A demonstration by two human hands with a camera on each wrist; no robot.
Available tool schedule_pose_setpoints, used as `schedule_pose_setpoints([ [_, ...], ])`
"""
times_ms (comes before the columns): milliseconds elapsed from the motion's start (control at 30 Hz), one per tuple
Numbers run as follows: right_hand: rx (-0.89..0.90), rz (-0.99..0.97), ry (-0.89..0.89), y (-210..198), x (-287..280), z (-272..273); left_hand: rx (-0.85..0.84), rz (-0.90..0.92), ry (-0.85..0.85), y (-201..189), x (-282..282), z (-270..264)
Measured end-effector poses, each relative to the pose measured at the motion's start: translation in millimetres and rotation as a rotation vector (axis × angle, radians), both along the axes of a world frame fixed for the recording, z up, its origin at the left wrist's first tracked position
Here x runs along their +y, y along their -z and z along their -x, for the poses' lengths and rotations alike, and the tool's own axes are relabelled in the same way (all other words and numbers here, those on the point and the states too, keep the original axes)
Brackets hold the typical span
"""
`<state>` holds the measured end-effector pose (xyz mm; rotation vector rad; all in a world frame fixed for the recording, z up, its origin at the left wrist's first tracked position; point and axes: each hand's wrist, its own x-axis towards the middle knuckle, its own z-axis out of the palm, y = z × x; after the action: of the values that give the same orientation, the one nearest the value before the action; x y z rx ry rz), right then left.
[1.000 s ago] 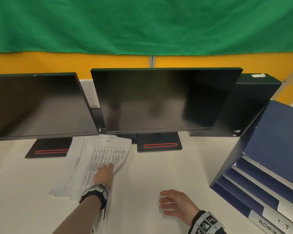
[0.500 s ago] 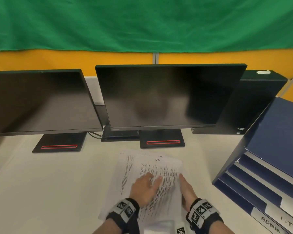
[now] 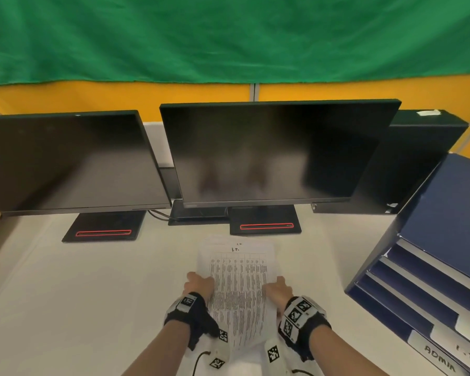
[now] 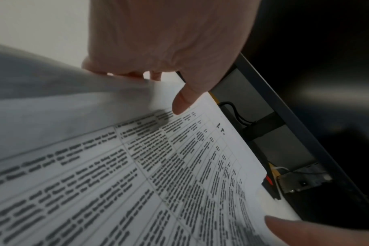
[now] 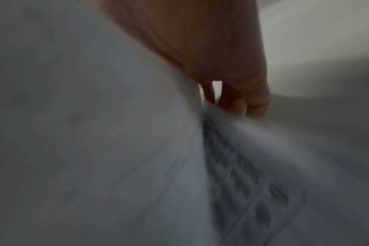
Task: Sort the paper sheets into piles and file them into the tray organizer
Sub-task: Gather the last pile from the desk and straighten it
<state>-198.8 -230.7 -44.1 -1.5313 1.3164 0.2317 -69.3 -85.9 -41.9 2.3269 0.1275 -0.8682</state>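
A stack of printed paper sheets [image 3: 238, 289] with a table of text is held up off the white desk [image 3: 79, 294] in front of the middle monitor. My left hand [image 3: 198, 284] grips its left edge, thumb on the printed face [image 4: 180, 103] and fingers curled behind. My right hand [image 3: 278, 290] grips the right edge; the right wrist view is blurred but shows fingers [image 5: 232, 101] curled at the paper's edge [image 5: 221, 149]. The dark blue tray organizer [image 3: 432, 267] stands at the right, with slot labels reading ADMIN and I-T.
Two dark monitors [image 3: 65, 161] [image 3: 272, 153] on black stands line the back of the desk. A black box [image 3: 418, 164] sits behind the organizer. Bare desk lies left of the hands.
The papers were dragged from the left of the desk to the middle. Both hands, earlier flat on top, now grip the stack's side edges and lift it.
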Motion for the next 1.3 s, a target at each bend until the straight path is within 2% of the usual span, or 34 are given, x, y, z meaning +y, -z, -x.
schedule_pose_setpoints([
  [67,-0.007,-0.047,0.117,-7.6,-0.4,-1.6,0.07,0.096,-0.002,1.1,-7.1,3.1],
  [167,-0.122,-0.08,0.116,-18.4,-2.1,4.8,0.066,0.228,0.042,1.1,-13.6,8.0],
  [267,-0.381,-0.034,0.122,-40.3,-3.7,19.4,-0.151,0.389,0.046,-20.0,-16.5,19.4],
  [400,-0.694,0.034,0.185,-86.0,-15.6,29.9,-0.419,0.706,0.074,-74.9,-23.4,37.3],
  [500,-0.826,0.114,0.166,-111.0,-21.2,27.1,-0.491,0.829,0.113,-94.1,-35.3,44.8],
  [600,-0.901,0.074,0.152,-123.1,-24.1,25.8,-0.529,0.881,0.116,-99.3,-42.3,52.6],
  [800,-0.903,0.039,0.262,-115.9,-31.3,27.5,-0.435,0.895,0.048,-94.6,-44.8,53.0],
  [933,-0.898,-0.144,0.338,-108.5,-33.8,23.9,-0.319,0.939,-0.059,-85.3,-46.5,43.9],
  [1033,-0.89,-0.196,0.337,-107.1,-34.3,21.4,-0.205,0.949,-0.076,-75.4,-48.0,36.7],
  [1167,-0.764,-0.048,0.32,-109.2,-26.4,24.9,-0.15,0.872,-0.052,-64.9,-52.4,30.8],
  [1300,-0.733,0.098,0.35,-113.7,-25.3,54.7,-0.195,0.887,0.034,-77.2,-58.1,38.6],
])
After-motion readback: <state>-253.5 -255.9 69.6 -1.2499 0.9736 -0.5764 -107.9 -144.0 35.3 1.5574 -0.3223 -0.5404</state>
